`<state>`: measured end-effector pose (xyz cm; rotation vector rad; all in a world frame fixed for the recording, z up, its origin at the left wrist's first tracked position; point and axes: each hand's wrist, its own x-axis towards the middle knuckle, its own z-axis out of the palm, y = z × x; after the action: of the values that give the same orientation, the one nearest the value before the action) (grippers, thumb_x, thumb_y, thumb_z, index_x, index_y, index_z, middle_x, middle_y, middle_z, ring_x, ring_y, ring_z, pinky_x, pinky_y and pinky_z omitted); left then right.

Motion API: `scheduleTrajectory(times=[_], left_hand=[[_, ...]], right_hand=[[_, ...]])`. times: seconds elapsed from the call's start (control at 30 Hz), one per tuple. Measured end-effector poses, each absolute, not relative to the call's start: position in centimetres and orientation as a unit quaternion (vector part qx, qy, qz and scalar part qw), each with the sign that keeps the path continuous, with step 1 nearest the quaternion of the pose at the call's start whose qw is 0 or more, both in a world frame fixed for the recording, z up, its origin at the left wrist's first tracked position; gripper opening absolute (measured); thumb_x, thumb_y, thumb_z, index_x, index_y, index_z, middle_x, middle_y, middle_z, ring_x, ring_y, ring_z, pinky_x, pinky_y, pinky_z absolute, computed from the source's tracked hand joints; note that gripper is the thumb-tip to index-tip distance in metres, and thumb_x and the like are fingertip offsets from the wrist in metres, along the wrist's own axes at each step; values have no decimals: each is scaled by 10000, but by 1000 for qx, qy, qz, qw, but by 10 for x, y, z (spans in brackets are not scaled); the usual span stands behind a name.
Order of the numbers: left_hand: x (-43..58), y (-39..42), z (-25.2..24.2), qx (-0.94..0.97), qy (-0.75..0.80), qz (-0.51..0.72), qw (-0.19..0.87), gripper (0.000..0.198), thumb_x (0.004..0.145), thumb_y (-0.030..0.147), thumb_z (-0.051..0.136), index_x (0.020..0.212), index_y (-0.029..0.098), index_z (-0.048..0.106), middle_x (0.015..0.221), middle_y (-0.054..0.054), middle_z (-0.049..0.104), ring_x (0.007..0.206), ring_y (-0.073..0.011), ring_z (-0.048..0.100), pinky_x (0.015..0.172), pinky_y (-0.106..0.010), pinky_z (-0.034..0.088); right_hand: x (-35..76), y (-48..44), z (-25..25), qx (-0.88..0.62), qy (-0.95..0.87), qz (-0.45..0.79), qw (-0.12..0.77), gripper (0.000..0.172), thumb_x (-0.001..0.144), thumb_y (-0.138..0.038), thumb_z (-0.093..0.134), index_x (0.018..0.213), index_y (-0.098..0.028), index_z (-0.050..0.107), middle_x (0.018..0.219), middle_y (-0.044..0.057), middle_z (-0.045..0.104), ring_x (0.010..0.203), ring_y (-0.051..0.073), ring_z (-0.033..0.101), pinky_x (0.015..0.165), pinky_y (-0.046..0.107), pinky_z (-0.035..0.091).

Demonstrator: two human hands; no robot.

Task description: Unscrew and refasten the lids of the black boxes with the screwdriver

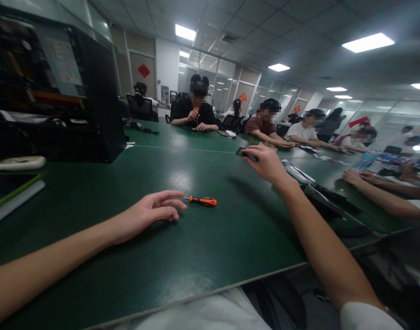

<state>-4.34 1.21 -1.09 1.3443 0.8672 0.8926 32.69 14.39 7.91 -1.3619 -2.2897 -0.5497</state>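
Right fingers [253, 150] seemingly pinch a dark object [251, 157].

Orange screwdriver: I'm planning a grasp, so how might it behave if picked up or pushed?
The orange screwdriver is probably stiff, given its metal-looking shaft. Its rounded handle could let it roll if pushed sideways on the shiny green tabletop. The handle is much thicker than the shaft, so it may feel handle-heavy when lifted.
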Motion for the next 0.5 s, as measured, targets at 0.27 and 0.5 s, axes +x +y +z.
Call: scheduleTrajectory(times=[0.27, 0.5], left_hand=[[-44, 10, -5, 661, 385, 311, 565, 300, 906, 287, 676, 1189, 190, 694, 1144, -68, 740, 1045, -232, 663, 1006, -405, 491], [-44, 11, -3, 690, 377, 301, 540, 238, 917, 301, 666, 1132, 211, 715, 1153, -38, 738, 1100, -232, 666, 1033, -393, 484]], right_hand=[[481, 166, 74, -785, -599, -130, 92, 369, 941, -387, 604, 1201, -146, 704, 1126, 123, 698, 1061, 256, 657, 931, 421, 533], [489, 179, 69, -809, -586, -44, 5, 377, 965, -420, 600, 1237, -159, 618, 1223, 88, 620, 1111, 198, 617, 955, 387, 543]])
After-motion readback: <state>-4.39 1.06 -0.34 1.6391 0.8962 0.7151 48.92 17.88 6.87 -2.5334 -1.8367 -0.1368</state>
